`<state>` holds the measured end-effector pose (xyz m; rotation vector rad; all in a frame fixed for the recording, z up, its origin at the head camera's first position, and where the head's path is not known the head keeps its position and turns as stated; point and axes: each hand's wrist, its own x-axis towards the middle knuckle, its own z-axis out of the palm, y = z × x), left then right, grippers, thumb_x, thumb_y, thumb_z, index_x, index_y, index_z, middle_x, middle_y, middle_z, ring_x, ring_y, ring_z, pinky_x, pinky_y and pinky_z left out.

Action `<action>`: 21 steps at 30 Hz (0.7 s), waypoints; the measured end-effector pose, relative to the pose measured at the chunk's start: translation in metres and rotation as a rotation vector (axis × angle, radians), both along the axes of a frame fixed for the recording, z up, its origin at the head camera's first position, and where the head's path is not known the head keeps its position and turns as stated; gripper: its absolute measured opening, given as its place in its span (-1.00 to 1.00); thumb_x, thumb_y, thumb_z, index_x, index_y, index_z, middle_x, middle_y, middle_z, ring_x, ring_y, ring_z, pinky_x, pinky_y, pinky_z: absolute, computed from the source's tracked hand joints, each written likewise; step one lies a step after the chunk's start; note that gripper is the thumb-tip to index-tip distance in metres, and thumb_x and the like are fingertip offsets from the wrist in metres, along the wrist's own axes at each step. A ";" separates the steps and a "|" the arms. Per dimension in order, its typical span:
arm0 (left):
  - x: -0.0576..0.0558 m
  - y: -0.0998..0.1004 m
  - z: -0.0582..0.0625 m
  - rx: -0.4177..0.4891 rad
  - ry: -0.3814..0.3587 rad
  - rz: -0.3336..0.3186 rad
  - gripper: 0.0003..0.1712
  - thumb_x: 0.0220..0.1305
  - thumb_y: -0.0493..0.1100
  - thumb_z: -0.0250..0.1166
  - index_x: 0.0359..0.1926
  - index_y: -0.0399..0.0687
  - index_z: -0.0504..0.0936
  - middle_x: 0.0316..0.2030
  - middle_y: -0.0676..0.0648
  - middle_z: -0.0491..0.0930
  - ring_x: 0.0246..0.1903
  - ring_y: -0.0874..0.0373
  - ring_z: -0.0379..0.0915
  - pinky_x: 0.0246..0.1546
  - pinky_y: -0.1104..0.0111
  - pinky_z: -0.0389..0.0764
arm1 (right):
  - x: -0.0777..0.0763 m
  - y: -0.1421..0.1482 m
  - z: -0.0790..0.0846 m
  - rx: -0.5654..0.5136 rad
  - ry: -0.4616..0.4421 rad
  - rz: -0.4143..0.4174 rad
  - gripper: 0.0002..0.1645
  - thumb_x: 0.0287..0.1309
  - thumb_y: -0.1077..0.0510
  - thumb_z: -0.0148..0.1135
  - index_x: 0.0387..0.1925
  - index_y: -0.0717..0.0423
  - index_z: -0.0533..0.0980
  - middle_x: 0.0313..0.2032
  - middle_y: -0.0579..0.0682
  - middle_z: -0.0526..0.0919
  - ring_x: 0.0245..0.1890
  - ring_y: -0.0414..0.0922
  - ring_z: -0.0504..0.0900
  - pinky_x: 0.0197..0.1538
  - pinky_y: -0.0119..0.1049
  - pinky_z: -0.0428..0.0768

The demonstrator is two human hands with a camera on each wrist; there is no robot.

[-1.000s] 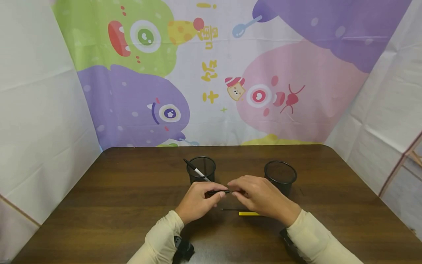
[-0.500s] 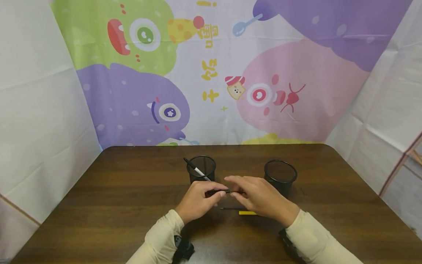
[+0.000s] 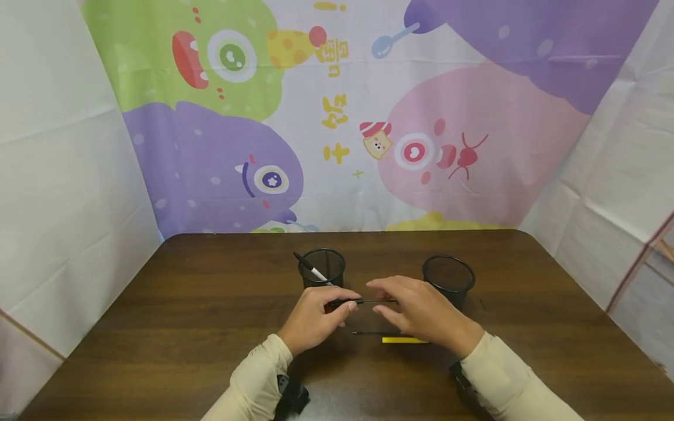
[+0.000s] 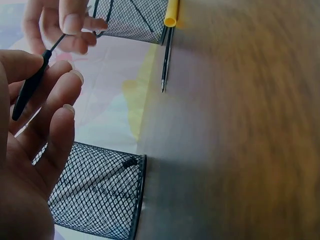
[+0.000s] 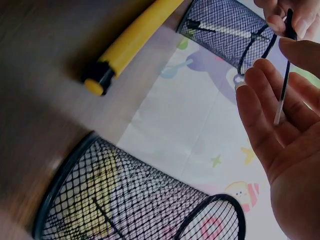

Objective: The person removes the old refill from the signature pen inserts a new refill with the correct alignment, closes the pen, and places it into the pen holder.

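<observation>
My left hand (image 3: 313,316) pinches a tapered black pen piece (image 4: 32,85) between thumb and index finger, its other fingers loosely bent. A thin pen refill (image 5: 284,95) sticks out of the piece toward my right hand (image 3: 421,310). In the head view the right thumb and index finger stand apart, with the refill running between them; the right wrist view shows it crossing over the fingers, near the thumb tip. Below the hands, a yellow pen barrel (image 3: 404,340) with a black end lies on the table beside another dark refill (image 4: 165,65).
Behind the left hand stands a black mesh pen holder (image 3: 342,273) with a black-and-white marker (image 3: 316,272) leaning in it. A second mesh pen holder (image 3: 447,292) is behind the right hand. The brown table (image 3: 158,327) meets a cartoon-printed cloth (image 3: 337,199) at the back.
The right thumb and index finger have spread apart and the right hand has shifted slightly right. More of the refill now shows between the hands. The left hand keeps its pinch.
</observation>
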<state>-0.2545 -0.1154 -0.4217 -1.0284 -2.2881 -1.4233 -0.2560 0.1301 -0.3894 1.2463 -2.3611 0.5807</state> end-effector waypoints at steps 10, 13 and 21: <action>-0.003 -0.009 0.001 0.006 -0.042 0.009 -0.82 0.41 -0.16 0.31 -0.04 0.00 0.75 -0.29 0.07 0.73 -0.57 0.26 0.60 -0.44 0.36 0.65 | -0.006 0.009 -0.001 0.006 -0.031 -0.036 -0.65 0.20 0.12 0.45 0.01 0.05 0.61 -0.23 -0.12 0.69 -0.26 -0.29 0.65 -0.27 -0.36 0.63; -0.005 -0.012 0.001 0.009 -0.063 0.024 -0.82 0.41 -0.18 0.31 -0.04 -0.05 0.75 -0.30 0.09 0.74 -0.58 0.25 0.60 -0.44 0.35 0.65 | -0.007 0.010 0.000 0.009 -0.031 -0.054 -0.68 0.21 0.09 0.44 -0.02 0.05 0.62 -0.23 -0.13 0.70 -0.27 -0.29 0.64 -0.28 -0.34 0.62; -0.006 -0.016 0.002 0.002 -0.094 0.058 -0.81 0.40 -0.26 0.29 -0.04 -0.03 0.75 -0.33 0.12 0.74 -0.58 0.25 0.59 -0.45 0.34 0.64 | -0.010 0.011 -0.002 0.028 0.019 -0.138 -0.77 0.16 0.12 0.46 -0.15 0.02 0.64 -0.31 -0.21 0.68 -0.34 -0.33 0.63 -0.33 -0.35 0.61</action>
